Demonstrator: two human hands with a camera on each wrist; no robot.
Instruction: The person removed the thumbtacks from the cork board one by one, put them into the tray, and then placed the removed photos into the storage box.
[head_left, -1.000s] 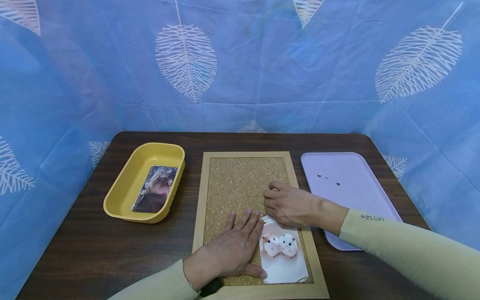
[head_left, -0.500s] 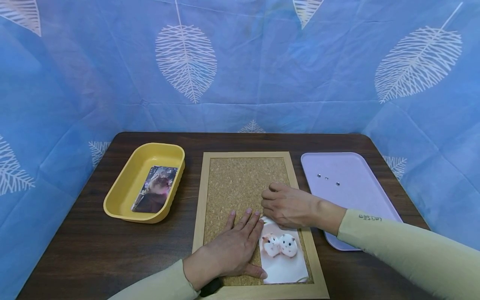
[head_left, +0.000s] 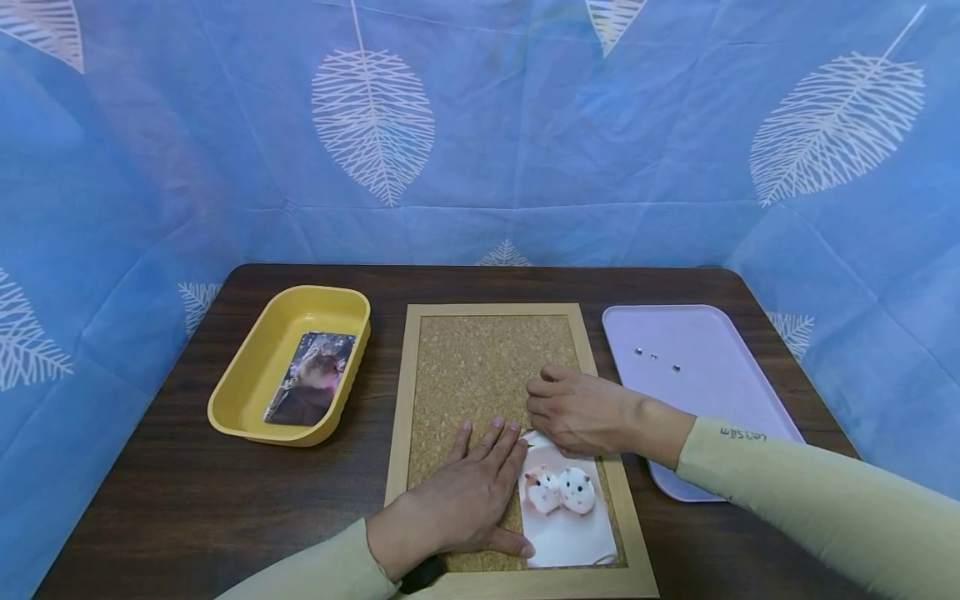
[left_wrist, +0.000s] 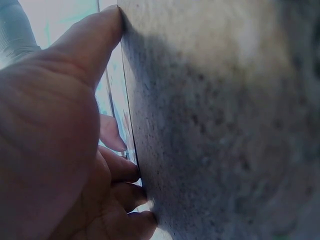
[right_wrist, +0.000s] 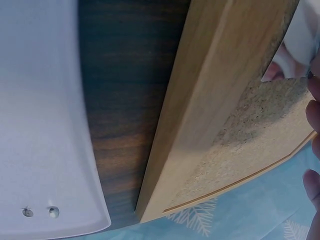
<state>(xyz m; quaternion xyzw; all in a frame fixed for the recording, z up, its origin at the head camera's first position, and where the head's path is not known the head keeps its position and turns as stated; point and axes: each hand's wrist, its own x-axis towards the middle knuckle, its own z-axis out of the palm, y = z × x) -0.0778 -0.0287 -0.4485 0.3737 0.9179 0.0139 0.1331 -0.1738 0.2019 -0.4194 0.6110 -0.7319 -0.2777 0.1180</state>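
On the wood-framed corkboard [head_left: 480, 358] lies a photo [head_left: 564, 533] of two white hamster-like animals, near the lower right corner. My left hand [head_left: 465, 492] rests on the cork with fingers spread, its fingertips and thumb at the photo's left edge. The fingers of my right hand [head_left: 581, 410] are curled at the photo's top edge. In the right wrist view, a small dark spot shows under a fingertip at the photo's edge [right_wrist: 287, 67]; it looks like a thumbtack, mostly hidden by the fingers. The left wrist view shows the left palm [left_wrist: 45, 155] close to the speckled cork.
At the left stands a yellow tray [head_left: 251, 358] with a dark, pinkish photo [head_left: 315, 379] in it. A lilac tray [head_left: 712, 392] at the right holds three small metal thumbtacks [head_left: 677, 367]. The brown tabletop [head_left: 187, 517] ends at a blue leaf-patterned cloth [head_left: 555, 150].
My right hand shifts only slightly, a little left and back again. The left hand and the photo stay where they were.
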